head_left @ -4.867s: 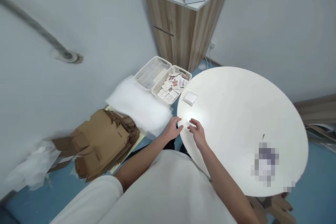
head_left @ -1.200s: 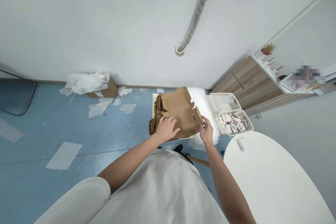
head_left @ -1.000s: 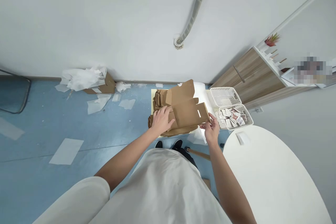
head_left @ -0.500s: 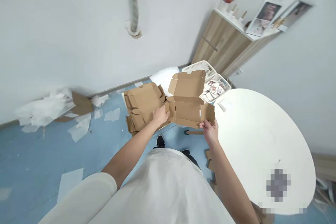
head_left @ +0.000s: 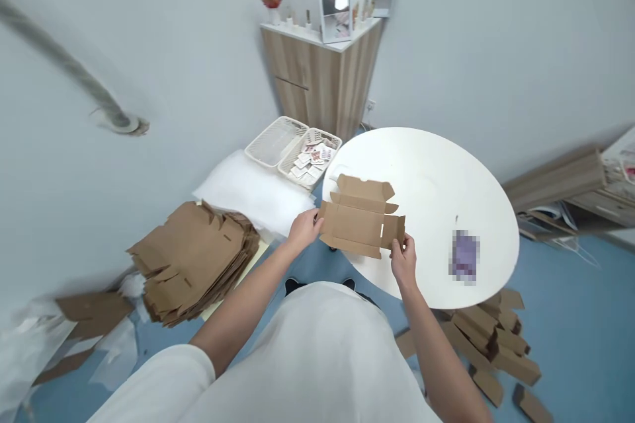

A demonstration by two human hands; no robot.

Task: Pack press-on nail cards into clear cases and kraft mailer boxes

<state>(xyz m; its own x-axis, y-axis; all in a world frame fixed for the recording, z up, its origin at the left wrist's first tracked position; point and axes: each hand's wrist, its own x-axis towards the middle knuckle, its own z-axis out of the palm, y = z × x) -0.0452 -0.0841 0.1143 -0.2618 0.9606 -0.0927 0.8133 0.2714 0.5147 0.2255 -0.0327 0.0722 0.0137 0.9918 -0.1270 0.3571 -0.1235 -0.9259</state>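
An unfolded brown cardboard box (head_left: 356, 223) spans the gap between my hands, its flaps spread out. My left hand (head_left: 304, 229) grips its left end, with fingers curled round the edge. At its right end flap, my right hand (head_left: 403, 258) pinches the cardboard between thumb and fingers. The box is over the near left edge of a round white table (head_left: 426, 165); whether it touches the top I cannot tell. To the left of my left hand lies a stack of flattened cardboard boxes (head_left: 193, 251).
Two white plastic baskets (head_left: 278, 162) stand behind, one holding small packets (head_left: 315, 157). A white padded bundle (head_left: 248, 192) lies before them. Folded boxes (head_left: 491, 337) are heaped on the floor at right. A wooden cabinet (head_left: 310, 73) fills the corner. A blurred-out purple item (head_left: 465, 256) is on the table.
My view has turned right. The cardboard box has moved from beside the flat stack to over the table, still in both hands, and its raised panel now leans back lower.
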